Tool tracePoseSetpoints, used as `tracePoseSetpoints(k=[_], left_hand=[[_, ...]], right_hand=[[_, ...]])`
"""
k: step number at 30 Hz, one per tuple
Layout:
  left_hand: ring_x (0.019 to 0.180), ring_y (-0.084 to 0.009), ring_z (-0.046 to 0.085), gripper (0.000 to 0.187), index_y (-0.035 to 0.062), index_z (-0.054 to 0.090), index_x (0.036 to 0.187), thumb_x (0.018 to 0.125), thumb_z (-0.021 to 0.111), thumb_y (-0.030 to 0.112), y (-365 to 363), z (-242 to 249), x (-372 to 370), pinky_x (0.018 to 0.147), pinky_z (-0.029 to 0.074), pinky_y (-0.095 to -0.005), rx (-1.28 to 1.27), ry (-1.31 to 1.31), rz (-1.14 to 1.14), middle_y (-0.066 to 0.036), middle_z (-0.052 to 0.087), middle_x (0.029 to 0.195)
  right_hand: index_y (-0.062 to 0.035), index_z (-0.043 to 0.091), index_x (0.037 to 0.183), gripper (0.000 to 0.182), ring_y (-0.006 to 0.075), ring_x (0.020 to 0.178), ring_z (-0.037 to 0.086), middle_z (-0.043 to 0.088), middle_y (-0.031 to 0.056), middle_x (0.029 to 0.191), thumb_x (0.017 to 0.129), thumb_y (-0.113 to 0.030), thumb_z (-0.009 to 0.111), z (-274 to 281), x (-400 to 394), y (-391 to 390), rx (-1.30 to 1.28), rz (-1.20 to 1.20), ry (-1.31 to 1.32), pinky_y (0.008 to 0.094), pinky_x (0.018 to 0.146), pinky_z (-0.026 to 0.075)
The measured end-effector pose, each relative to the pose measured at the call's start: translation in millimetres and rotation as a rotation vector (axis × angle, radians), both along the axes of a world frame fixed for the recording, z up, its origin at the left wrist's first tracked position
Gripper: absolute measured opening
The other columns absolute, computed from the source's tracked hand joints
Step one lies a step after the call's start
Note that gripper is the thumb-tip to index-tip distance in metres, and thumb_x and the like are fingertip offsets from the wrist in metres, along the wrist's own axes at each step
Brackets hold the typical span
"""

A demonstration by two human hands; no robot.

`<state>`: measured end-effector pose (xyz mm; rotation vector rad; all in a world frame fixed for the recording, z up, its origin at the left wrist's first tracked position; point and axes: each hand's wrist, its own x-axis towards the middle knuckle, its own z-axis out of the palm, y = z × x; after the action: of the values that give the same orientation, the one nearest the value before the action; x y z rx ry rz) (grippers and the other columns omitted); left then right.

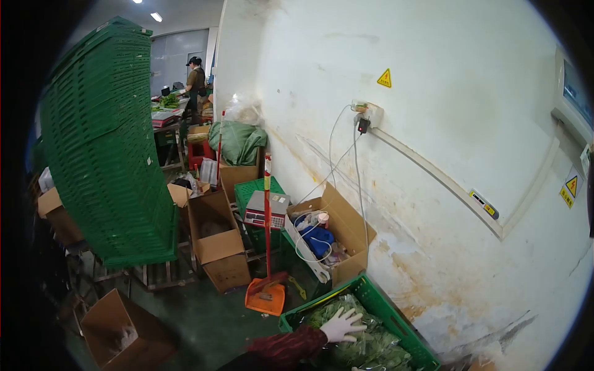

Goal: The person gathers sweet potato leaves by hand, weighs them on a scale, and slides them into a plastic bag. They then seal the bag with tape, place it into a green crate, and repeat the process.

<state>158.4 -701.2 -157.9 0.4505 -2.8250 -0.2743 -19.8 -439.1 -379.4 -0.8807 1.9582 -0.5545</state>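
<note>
My left hand, in a white glove and a dark red patterned sleeve, lies with its fingers spread on clear plastic bags of leafy greens. It presses or rests on top of them and is not closed around anything. The bags fill a green plastic crate at the bottom, beside the wall. My right hand is out of view.
An orange dustpan and a red-handled broom stand near the crate. Behind are an open cardboard box, a scale and another box. Tall stacked green crates rise at left. A person stands far back.
</note>
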Motion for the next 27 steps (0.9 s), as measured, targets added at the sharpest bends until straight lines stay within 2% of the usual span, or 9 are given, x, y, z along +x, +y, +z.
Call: tracePoseSetpoints(k=[5, 13, 15, 17, 18, 19, 22, 23, 27], left_hand=[[0.131, -0.0363, 0.027, 0.055, 0.0365, 0.038, 0.135, 0.084, 0.045, 0.057, -40.5, -23.3, -28.9, 0.104, 0.017, -0.0605, 0.173, -0.106, -0.044, -0.012, 0.035, 0.140], [0.131, -0.0346, 0.029, 0.054, 0.0346, 0.039, 0.135, 0.086, 0.042, 0.056, -22.3, -43.3, -11.7, 0.103, 0.018, -0.0607, 0.060, 0.033, -0.057, -0.011, 0.037, 0.140], [0.129, -0.0340, 0.031, 0.052, 0.0345, 0.042, 0.132, 0.085, 0.043, 0.056, -29.1, -50.8, -24.9, 0.103, 0.019, -0.0599, 0.044, -0.010, -0.045, -0.010, 0.039, 0.138], [0.127, -0.0333, 0.032, 0.049, 0.0331, 0.048, 0.127, 0.083, 0.046, 0.055, -23.9, -32.2, -31.0, 0.102, 0.019, -0.0587, 0.019, -0.050, -0.012, -0.009, 0.042, 0.134], [0.126, -0.0331, 0.033, 0.048, 0.0325, 0.050, 0.125, 0.082, 0.047, 0.055, -22.0, -25.1, -32.6, 0.103, 0.018, -0.0584, 0.036, -0.044, -0.007, -0.009, 0.043, 0.133], [0.125, -0.0328, 0.033, 0.048, 0.0320, 0.052, 0.123, 0.081, 0.049, 0.055, -20.5, -23.2, -32.1, 0.103, 0.017, -0.0582, 0.057, -0.049, -0.005, -0.009, 0.044, 0.131], [0.126, -0.0322, 0.032, 0.048, 0.0272, 0.054, 0.123, 0.081, 0.054, 0.050, -20.9, -47.3, -35.8, 0.105, 0.015, -0.0574, 0.052, 0.046, 0.011, -0.010, 0.044, 0.131], [0.128, -0.0324, 0.031, 0.048, 0.0277, 0.053, 0.124, 0.081, 0.054, 0.049, -20.8, -52.0, -40.1, 0.105, 0.014, -0.0571, 0.075, 0.031, 0.016, -0.010, 0.043, 0.133], [0.130, -0.0339, 0.030, 0.050, 0.0283, 0.050, 0.128, 0.082, 0.057, 0.045, -20.0, -43.2, -44.6, 0.107, 0.014, -0.0554, 0.134, -0.053, 0.012, -0.012, 0.041, 0.136]], right_hand=[[-0.0056, 0.059, 0.108, 0.025, 0.0312, 0.075, 0.061, 0.063, 0.0169, 0.090, 0.087, -0.014, 0.050, -89.4, -37.1, 0.2, -0.558, 0.629, 0.728, 0.0387, 0.066, 0.049], [-0.0060, 0.062, 0.078, 0.036, 0.0289, 0.063, 0.062, 0.063, 0.0136, 0.067, 0.089, -0.035, 0.046, 93.5, 16.5, -5.4, -0.146, 0.582, 0.446, 0.0416, 0.056, 0.048], [-0.0088, 0.059, 0.079, 0.039, 0.0356, 0.066, 0.059, 0.061, 0.0143, 0.069, 0.094, -0.034, 0.033, 93.0, 26.5, -8.8, -0.129, 0.460, 0.446, 0.0463, 0.058, 0.045], [-0.0111, 0.056, 0.093, 0.025, 0.0339, 0.068, 0.060, 0.061, 0.0152, 0.073, 0.090, -0.030, 0.039, 102.7, 28.9, -4.4, -0.140, 0.382, 0.510, 0.0451, 0.061, 0.046], [-0.0065, 0.057, 0.079, 0.046, 0.0363, 0.075, 0.058, 0.060, 0.0167, 0.076, 0.095, -0.040, 0.031, 121.7, 30.7, -4.8, -0.072, 0.202, 0.416, 0.0475, 0.069, 0.044], [-0.0108, 0.054, 0.090, 0.021, 0.0314, 0.068, 0.059, 0.059, 0.0137, 0.072, 0.091, -0.025, 0.039, 131.9, 29.5, 2.3, -0.113, 0.159, 0.540, 0.0429, 0.063, 0.047], [-0.0073, 0.055, 0.080, 0.023, 0.0280, 0.060, 0.060, 0.061, 0.0114, 0.072, 0.089, -0.026, 0.046, 149.0, 17.2, 34.5, -0.145, -0.093, 0.825, 0.0392, 0.055, 0.047], [-0.0045, 0.055, 0.078, 0.029, 0.0258, 0.047, 0.059, 0.063, 0.0118, 0.072, 0.090, -0.030, 0.050, 179.3, 15.0, 38.6, -0.110, -0.777, 0.113, 0.0365, 0.046, 0.046], [-0.0013, 0.056, 0.083, 0.029, 0.0204, 0.043, 0.059, 0.062, 0.0102, 0.067, 0.090, -0.029, 0.049, 200.8, 8.8, 74.5, -0.143, -1.294, 0.214, 0.0320, 0.037, 0.045]])
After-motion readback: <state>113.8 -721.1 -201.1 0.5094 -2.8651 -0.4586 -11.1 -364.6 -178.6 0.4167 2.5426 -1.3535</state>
